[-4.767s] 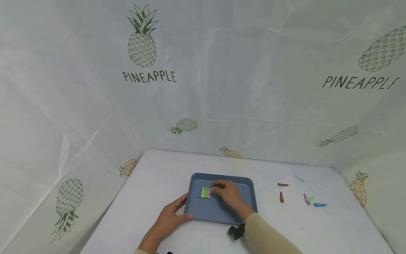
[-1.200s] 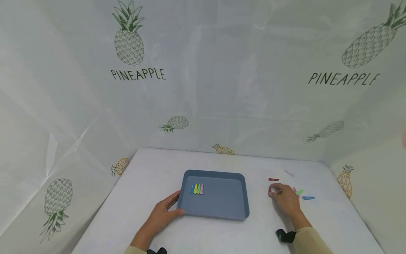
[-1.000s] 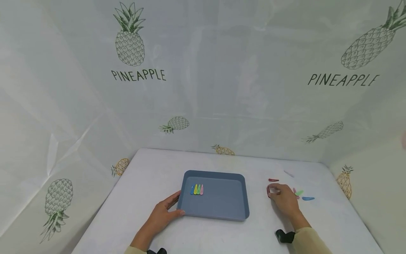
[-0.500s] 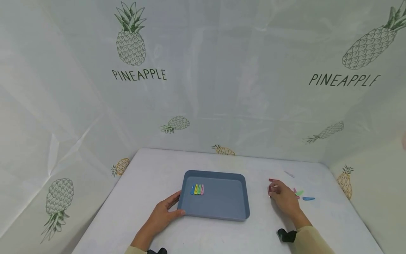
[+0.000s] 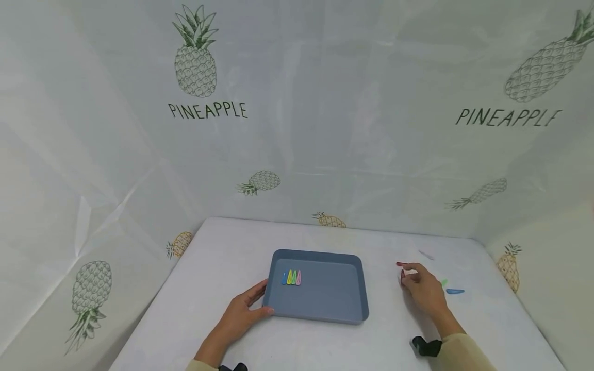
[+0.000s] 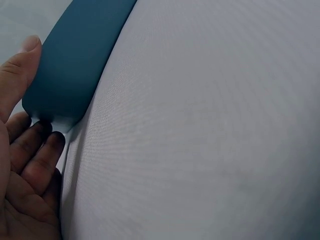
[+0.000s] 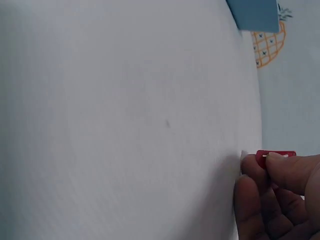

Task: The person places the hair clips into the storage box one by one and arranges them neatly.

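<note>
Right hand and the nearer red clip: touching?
Touching. The right wrist view shows it: the right hand pinches the nearer red clip between thumb and finger.

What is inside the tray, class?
A blue clip, yellow clip, green clip and pink clip lie side by side in the tray; what lies beneath them is mostly hidden.

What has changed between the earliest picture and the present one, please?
The right hand moved rightward, from above the blue-grey tray to the table beside it. There it has taken hold of a red clip, pinched between thumb and finger. The left hand stayed at the tray's near left corner, and the four clips inside still lie in their row.
</note>
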A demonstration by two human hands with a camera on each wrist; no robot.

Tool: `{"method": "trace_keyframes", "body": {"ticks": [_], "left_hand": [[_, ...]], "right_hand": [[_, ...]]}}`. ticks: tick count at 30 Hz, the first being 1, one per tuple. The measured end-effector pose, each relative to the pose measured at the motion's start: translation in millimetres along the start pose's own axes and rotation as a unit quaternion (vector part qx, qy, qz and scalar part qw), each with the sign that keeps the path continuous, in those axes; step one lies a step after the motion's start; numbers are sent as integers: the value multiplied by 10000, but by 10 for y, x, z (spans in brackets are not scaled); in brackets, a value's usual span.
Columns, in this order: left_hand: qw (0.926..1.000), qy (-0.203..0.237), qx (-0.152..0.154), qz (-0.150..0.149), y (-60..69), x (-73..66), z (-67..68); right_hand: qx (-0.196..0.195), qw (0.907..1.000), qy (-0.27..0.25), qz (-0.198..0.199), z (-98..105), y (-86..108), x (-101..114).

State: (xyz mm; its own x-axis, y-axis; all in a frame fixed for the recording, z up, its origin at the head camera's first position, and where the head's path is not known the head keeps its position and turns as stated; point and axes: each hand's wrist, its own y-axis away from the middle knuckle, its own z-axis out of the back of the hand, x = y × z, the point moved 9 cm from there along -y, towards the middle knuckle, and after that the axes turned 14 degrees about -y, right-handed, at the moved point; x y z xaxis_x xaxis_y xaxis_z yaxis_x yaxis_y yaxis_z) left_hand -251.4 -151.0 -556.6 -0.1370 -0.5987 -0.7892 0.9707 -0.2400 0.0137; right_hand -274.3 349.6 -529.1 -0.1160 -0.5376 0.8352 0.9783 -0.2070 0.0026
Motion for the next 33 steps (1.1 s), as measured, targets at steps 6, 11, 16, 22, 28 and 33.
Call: {"method": "trace_keyframes", "body": {"ticks": [6, 11, 16, 22, 28, 33], "left_hand": [[10000, -50, -25, 18, 4, 25, -10], [10000, -26, 4, 23, 2, 36, -20], [10000, -26, 3, -6, -7, 29, -7], [10000, -77, 16, 6, 1, 20, -11], [9999, -103, -30, -2, 0, 18, -8], [10000, -85, -18, -6, 4, 8, -5]], "right_hand": [[-73, 9990, -394, 220, -54, 38, 146], [-27, 9959, -823, 364, -72, 55, 353], [-25, 9906, -1245, 567, -74, 57, 577], [39, 9853, -1547, 726, -125, 84, 814], [109, 9819, -1707, 808, -226, 101, 1031], [240, 9764, -2037, 672, -397, 90, 1077]]}}
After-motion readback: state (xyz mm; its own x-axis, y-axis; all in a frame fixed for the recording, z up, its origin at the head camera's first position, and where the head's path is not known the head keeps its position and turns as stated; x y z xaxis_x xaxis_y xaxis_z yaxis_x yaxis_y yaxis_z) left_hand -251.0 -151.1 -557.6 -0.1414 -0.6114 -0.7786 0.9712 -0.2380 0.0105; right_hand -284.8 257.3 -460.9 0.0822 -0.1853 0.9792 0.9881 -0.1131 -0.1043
